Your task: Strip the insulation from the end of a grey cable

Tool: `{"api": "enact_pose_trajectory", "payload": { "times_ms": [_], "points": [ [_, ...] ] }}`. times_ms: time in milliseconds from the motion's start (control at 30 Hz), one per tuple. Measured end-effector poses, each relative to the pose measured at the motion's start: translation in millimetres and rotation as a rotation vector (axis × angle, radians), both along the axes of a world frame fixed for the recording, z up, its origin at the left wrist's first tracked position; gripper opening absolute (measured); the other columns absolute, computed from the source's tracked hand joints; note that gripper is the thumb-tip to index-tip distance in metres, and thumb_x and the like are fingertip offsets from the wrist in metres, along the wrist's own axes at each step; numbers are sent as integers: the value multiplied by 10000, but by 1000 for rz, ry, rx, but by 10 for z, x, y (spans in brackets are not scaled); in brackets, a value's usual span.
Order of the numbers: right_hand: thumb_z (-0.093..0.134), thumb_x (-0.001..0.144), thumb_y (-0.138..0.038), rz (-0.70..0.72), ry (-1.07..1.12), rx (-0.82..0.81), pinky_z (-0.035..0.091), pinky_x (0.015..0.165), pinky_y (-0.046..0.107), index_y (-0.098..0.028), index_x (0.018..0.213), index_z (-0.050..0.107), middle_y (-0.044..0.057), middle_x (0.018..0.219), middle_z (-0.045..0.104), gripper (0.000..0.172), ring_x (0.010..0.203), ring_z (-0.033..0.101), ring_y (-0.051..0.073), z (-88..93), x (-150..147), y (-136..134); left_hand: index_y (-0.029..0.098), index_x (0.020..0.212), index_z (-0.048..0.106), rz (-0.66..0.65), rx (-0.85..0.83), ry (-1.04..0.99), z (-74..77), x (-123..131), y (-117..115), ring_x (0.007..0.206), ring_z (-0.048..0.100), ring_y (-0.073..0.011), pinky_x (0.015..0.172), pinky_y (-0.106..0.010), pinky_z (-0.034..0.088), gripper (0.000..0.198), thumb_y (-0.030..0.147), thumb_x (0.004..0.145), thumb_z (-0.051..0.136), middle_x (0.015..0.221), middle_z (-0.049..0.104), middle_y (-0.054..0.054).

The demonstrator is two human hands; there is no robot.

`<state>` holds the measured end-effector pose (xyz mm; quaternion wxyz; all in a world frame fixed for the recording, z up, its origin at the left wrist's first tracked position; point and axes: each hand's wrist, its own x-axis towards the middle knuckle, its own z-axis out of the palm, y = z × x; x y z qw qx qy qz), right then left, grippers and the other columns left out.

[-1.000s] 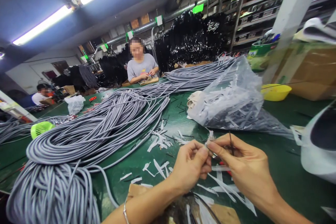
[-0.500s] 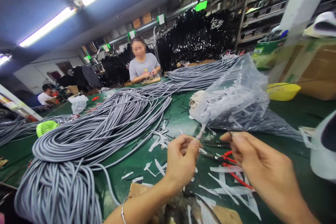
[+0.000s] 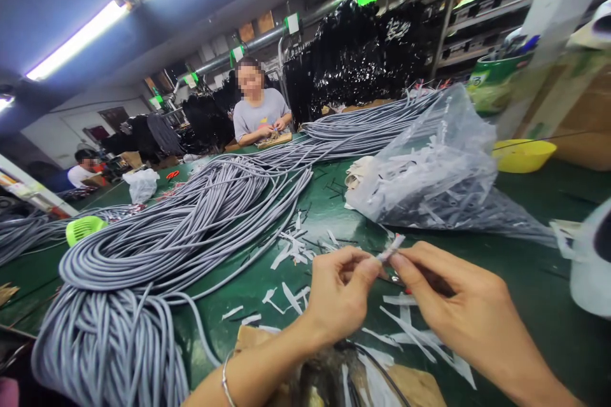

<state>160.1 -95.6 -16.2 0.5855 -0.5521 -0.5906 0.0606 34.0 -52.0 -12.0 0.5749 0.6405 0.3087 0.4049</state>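
My left hand (image 3: 341,296) and my right hand (image 3: 451,302) meet fingertip to fingertip above the green table (image 3: 334,203). Together they pinch a small white strip (image 3: 391,247) that sticks up between thumbs and forefingers. A thin silver bracelet (image 3: 225,380) is on my left wrist. Loose white strips (image 3: 405,324) litter the table under and around both hands. Whatever lies under my right palm is hidden.
A large coil of grey cable (image 3: 181,235) fills the left and runs to the back. A clear plastic bag (image 3: 429,178) of strips lies right of centre. A yellow bowl (image 3: 522,154) sits far right. A person in a grey shirt (image 3: 260,114) works opposite; another person (image 3: 83,168) sits far left.
My hands, apart half a second ago with red-handled pliers showing between them, have come back together on the white strip. The pliers are now hidden under my right hand.
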Motion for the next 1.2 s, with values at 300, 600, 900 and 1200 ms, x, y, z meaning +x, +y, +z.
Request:
{"api": "enact_pose_trajectory", "payload": {
  "times_ms": [300, 600, 900, 1200],
  "points": [
    [537, 745, -624, 143, 251, -369, 321, 378, 234, -195, 583, 598, 15, 513, 550, 463, 445, 423, 128, -153, 46, 133, 163, 633, 567, 15, 448, 185, -95, -85, 159, 484, 361, -105, 498, -241, 274, 291, 323, 860, 481, 536, 451, 21],
    [465, 743, -789, 407, 387, -476, 165, 302, 223, -222, 574, 517, -99, 387, 203, 594, 314, 152, 65, -371, 146, 189, 183, 622, 531, 38, 368, 120, -97, -93, 111, 429, 293, -88, 468, -239, 232, 412, 540, 828, 543, 493, 391, 50],
    [506, 863, -340, -52, -165, 117, 473, 486, 236, -243, 697, 656, 2, 627, 686, 245, 499, 620, 153, -3, 232, 56, 235, 602, 342, -84, -75, -18, 25, -107, 201, 370, 133, -35, 339, -185, 106, 656, 869, 650, 501, 472, 214, 128],
    [477, 951, -353, -18, -244, 199, 452, 437, 206, -226, 687, 630, -15, 575, 633, 329, 429, 571, 111, -5, 131, 59, 215, 566, 378, -152, -164, -37, 62, -79, 112, 343, 165, -18, 330, -187, 95, 663, 838, 597, 601, 447, 262, 124]
  ]
}}
